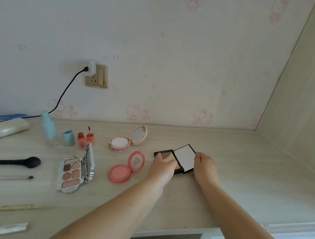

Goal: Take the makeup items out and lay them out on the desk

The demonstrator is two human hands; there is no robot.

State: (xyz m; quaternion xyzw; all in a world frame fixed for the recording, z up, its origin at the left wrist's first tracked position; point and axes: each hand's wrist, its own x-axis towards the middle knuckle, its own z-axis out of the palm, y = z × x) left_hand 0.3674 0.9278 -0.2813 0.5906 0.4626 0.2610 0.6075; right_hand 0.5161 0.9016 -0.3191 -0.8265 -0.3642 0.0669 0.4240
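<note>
The black contour palette lies open on the desk, just right of the pink blush compact, which serves as the landmark here. The left hand rests on the palette's pan half, fingers laid over it, though whether they curl round its edge is hidden. The right hand touches the mirror lid's outer edge, and its finger pose cannot be told either. The step looks like setting this palette flat and square in the row. To do it well, press the base down lightly, ease the lid fully back, and keep a gap from the blush compact. Beyond that compact sit the cushion compact and, further left, the eyeshadow palette.
</note>
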